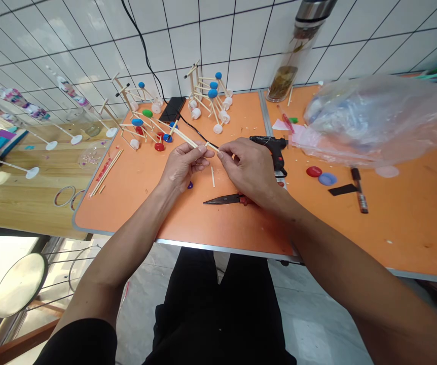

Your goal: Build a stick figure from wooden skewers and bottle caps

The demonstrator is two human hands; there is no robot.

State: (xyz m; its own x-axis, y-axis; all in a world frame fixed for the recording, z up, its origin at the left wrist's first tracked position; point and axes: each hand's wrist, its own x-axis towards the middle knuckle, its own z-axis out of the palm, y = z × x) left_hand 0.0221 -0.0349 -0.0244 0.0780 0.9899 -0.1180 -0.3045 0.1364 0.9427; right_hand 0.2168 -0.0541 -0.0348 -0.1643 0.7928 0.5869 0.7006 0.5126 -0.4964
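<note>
Left grip (183,165), as I see it remotely, pinches sticks (184,136) that project forward past its fingertips; my right grip (251,165) pinches a stick end (213,147) beside them. Between and just below both grips, a loose stick (213,177) lies on the tabletop (188,218). Pointed tool (222,199): below the right grip, partly hidden. Glue gun (278,152): just right of it. Stick models (137,122): beyond the left grip.
</note>
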